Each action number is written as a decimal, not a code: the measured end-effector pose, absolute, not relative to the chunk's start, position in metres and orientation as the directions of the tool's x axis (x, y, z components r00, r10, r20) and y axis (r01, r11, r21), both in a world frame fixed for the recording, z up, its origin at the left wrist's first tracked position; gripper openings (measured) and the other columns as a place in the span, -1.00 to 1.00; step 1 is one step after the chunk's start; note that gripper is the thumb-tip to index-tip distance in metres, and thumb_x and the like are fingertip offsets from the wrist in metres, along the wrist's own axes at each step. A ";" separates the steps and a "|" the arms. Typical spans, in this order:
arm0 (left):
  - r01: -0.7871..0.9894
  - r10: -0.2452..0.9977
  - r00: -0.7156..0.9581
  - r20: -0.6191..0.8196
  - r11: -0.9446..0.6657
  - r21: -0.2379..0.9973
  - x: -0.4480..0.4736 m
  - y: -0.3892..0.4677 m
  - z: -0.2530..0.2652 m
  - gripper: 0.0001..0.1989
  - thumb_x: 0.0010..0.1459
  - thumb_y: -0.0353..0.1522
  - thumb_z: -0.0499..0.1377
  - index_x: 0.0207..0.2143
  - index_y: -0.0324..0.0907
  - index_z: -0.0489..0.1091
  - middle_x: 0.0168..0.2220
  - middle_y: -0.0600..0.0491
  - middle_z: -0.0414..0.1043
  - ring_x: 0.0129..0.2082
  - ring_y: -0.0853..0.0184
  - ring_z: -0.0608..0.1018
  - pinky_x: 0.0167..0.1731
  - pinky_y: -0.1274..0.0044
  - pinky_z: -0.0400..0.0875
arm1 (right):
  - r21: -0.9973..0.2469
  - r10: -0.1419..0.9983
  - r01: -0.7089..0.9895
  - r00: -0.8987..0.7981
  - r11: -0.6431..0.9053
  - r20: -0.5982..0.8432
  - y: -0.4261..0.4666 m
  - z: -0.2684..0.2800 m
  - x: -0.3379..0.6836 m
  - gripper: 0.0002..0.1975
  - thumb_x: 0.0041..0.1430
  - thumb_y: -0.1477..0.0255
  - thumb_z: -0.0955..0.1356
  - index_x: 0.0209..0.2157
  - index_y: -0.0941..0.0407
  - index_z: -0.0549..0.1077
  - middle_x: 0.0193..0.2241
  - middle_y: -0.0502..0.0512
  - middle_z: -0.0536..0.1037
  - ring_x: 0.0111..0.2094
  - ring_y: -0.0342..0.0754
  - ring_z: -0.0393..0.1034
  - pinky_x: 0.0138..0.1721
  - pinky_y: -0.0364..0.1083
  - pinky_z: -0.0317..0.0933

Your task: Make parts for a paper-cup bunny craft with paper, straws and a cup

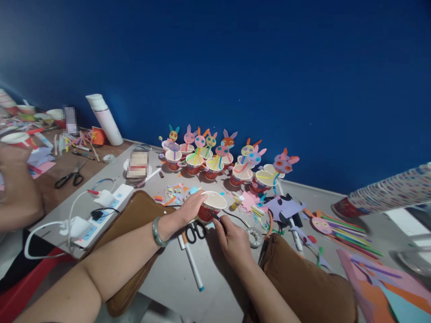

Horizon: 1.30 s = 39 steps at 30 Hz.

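Observation:
My left hand (pixel 189 206) is closed on a red paper cup (pixel 215 200) with a white inside, steadying it from its left side and rim. Against the cup's lower right side, my right hand (pixel 232 240) is closed in a grip. A small dark tip pokes out between its fingers toward the cup; the rest is hidden, and its kind cannot be told. Black-handled scissors (pixel 195 232) lie just below the cup. Beside them a white marker with a blue end (pixel 194 269) rests on the grey table (pixel 215 294).
Several red cups with paper animal heads (pixel 212 166) stand along the blue wall. Paper scraps (pixel 177 193), a glue stick (pixel 236 202) and a tape roll (pixel 255 237) lie around. A power strip (pixel 107 215) sits left, stacked cups (pixel 390 193) right. Another person's arm (pixel 16 188) is far left.

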<state>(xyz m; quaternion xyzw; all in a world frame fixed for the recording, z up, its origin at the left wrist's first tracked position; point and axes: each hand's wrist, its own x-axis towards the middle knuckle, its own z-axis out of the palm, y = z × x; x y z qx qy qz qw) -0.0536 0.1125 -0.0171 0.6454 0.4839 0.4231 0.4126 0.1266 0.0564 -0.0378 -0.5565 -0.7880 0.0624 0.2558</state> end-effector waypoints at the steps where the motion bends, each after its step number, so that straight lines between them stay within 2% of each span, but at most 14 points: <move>1: 0.299 0.978 0.168 0.122 -0.168 0.939 -0.053 0.112 -0.016 -0.69 0.25 -0.23 -0.03 -0.20 -0.17 0.43 -0.12 -0.08 0.52 -0.05 0.21 0.49 0.10 0.32 0.39 | -0.371 0.910 0.851 -0.255 0.372 0.327 0.057 -0.038 0.126 -0.54 0.40 0.13 0.10 -0.42 0.10 0.37 -0.63 0.03 0.47 -0.61 -0.09 0.36 -0.54 -0.15 -0.07; 5: 0.303 0.975 0.191 0.109 -0.164 0.939 -0.053 0.110 -0.011 -0.69 0.26 -0.30 -0.08 -0.19 -0.16 0.42 -0.14 -0.07 0.52 -0.10 0.23 0.51 0.05 0.34 0.41 | -0.352 0.916 0.862 -0.264 0.365 0.302 0.056 -0.039 0.125 -0.51 0.40 0.12 0.07 -0.40 0.11 0.39 -0.63 0.05 0.48 -0.59 -0.07 0.37 -0.53 -0.14 -0.09; 9: 0.285 0.980 0.137 0.146 -0.180 0.942 -0.053 0.106 -0.008 -0.70 0.28 -0.31 -0.06 0.01 -0.15 0.29 -0.03 -0.05 0.44 0.01 0.27 0.45 0.08 0.39 0.34 | -0.362 0.930 0.870 -0.245 0.336 0.275 0.056 -0.038 0.125 -0.49 0.40 0.11 0.06 -0.39 0.11 0.40 -0.62 0.06 0.49 -0.59 -0.07 0.36 -0.52 -0.14 -0.10; 11: 0.280 0.982 0.124 0.143 -0.173 0.944 -0.053 0.104 -0.008 -0.69 0.30 -0.29 -0.06 0.05 -0.15 0.21 -0.11 -0.02 0.42 -0.08 0.31 0.46 0.01 0.42 0.35 | -0.367 0.938 0.874 -0.233 0.317 0.256 0.056 -0.036 0.125 -0.50 0.40 0.11 0.07 -0.38 0.11 0.41 -0.61 0.07 0.50 -0.58 -0.07 0.35 -0.51 -0.14 -0.11; 14: 0.279 0.977 0.130 0.170 -0.201 0.939 -0.054 0.104 -0.008 -0.78 0.31 -0.26 -0.05 -0.06 -0.14 0.21 -0.24 0.07 0.36 -0.25 0.37 0.43 -0.15 0.50 0.33 | -0.375 0.950 0.881 -0.217 0.290 0.226 0.055 -0.032 0.123 -0.52 0.39 0.12 0.08 -0.36 0.11 0.43 -0.58 0.09 0.52 -0.56 -0.06 0.35 -0.50 -0.13 -0.11; 16: 0.300 0.966 0.164 0.200 -0.242 0.923 -0.054 0.105 -0.009 -0.81 0.33 -0.24 -0.06 -0.18 -0.14 0.25 -0.27 0.08 0.34 -0.26 0.38 0.40 -0.16 0.51 0.30 | -0.386 0.956 0.882 -0.200 0.271 0.213 0.056 -0.030 0.122 -0.52 0.39 0.13 0.09 -0.33 0.11 0.45 -0.56 0.10 0.53 -0.54 -0.05 0.36 -0.49 -0.13 -0.11; 21: 0.297 0.935 0.243 0.257 -0.324 0.898 -0.054 0.108 -0.007 -0.70 0.33 -0.25 -0.10 -0.42 -0.17 0.25 -0.35 0.06 0.31 -0.27 0.35 0.39 -0.15 0.48 0.29 | -0.416 0.967 0.880 -0.155 0.228 0.204 0.058 -0.028 0.124 -0.52 0.38 0.11 0.09 -0.33 0.12 0.45 -0.55 0.11 0.52 -0.54 -0.05 0.34 -0.49 -0.12 -0.12; 23: 0.300 0.917 0.270 0.292 -0.368 0.880 -0.055 0.108 -0.006 -0.74 0.30 -0.30 -0.06 -0.43 -0.18 0.27 -0.34 0.04 0.33 -0.22 0.33 0.40 -0.09 0.46 0.31 | -0.428 0.966 0.874 -0.150 0.229 0.211 0.058 -0.029 0.125 -0.52 0.37 0.11 0.09 -0.33 0.11 0.45 -0.55 0.11 0.52 -0.53 -0.05 0.33 -0.48 -0.12 -0.11; 26: 0.334 0.903 0.291 0.317 -0.406 0.851 -0.056 0.107 -0.005 -0.93 0.12 -0.37 0.14 -0.39 -0.18 0.31 -0.28 0.04 0.35 -0.19 0.32 0.42 -0.08 0.46 0.32 | -0.441 0.964 0.868 -0.136 0.227 0.228 0.058 -0.030 0.125 -0.49 0.37 0.08 0.08 -0.35 0.11 0.43 -0.55 0.12 0.51 -0.54 -0.05 0.31 -0.47 -0.12 -0.10; 29: 0.348 0.894 0.279 0.352 -0.435 0.830 -0.056 0.106 -0.006 -0.87 -0.04 -0.46 0.19 -0.37 -0.19 0.32 -0.23 0.03 0.35 -0.17 0.32 0.43 -0.07 0.47 0.34 | -0.451 0.964 0.865 -0.118 0.218 0.239 0.058 -0.030 0.125 -0.47 0.35 0.04 0.07 -0.38 0.11 0.42 -0.58 0.10 0.48 -0.56 -0.06 0.28 -0.47 -0.12 -0.11; 35: 0.401 0.894 0.249 0.372 -0.445 0.801 -0.055 0.108 -0.011 -0.93 0.00 -0.46 0.18 -0.42 -0.18 0.32 -0.30 0.05 0.34 -0.23 0.34 0.43 -0.15 0.50 0.37 | -0.498 0.963 0.839 -0.104 0.220 0.250 0.059 -0.029 0.124 -0.49 0.34 0.03 0.09 -0.41 0.10 0.39 -0.61 0.06 0.42 -0.59 -0.09 0.21 -0.48 -0.12 -0.11; 39: 0.433 0.901 0.256 0.350 -0.431 0.791 -0.056 0.107 -0.009 -0.92 0.05 -0.40 0.21 -0.41 -0.18 0.33 -0.17 -0.01 0.38 -0.11 0.27 0.45 -0.01 0.43 0.36 | -0.539 0.965 0.815 -0.088 0.212 0.246 0.059 -0.030 0.125 -0.52 0.33 0.04 0.11 -0.43 0.09 0.36 -0.63 0.02 0.36 -0.59 -0.10 0.17 -0.48 -0.13 -0.10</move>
